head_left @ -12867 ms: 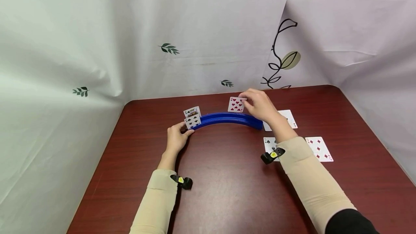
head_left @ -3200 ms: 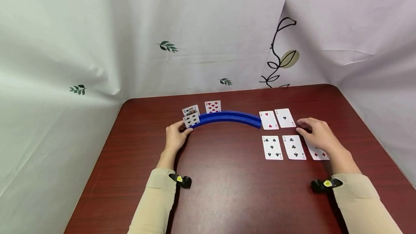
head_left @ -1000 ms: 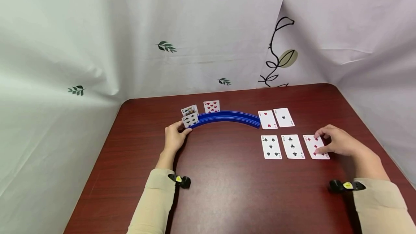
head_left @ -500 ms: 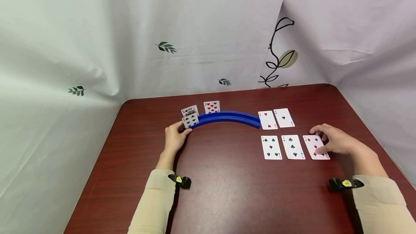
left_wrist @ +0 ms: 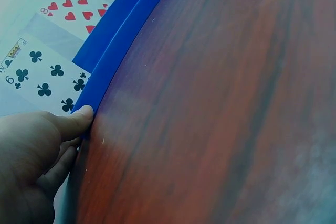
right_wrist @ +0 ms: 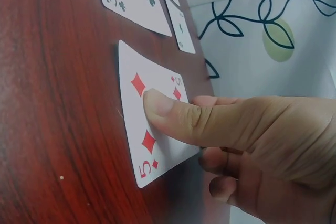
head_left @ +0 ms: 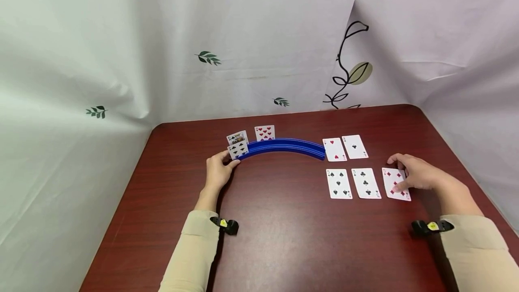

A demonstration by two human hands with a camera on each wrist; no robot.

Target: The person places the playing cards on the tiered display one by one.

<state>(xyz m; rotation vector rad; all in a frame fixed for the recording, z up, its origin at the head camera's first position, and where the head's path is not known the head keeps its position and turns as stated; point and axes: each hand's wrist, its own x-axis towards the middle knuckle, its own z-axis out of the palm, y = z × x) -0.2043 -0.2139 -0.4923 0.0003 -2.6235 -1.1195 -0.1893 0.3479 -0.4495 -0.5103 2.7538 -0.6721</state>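
Right hand (head_left: 419,174) pinching a white rectangular five-of-diamonds card (head_left: 391,183) under its thumb
Left hand (head_left: 218,170) grips one end of a curved blue plastic rack (head_left: 284,145), white six-of-clubs card (head_left: 238,149) beside its thumb.

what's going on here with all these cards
A person's right grip pinches the five of diamonds, which looks slightly bent. The left grip holds the left end of a curved blue rack. A king, a clubs card and the eight of hearts stand in the rack. The two of hearts, ace of clubs, five of spades and three of clubs lie on the table.
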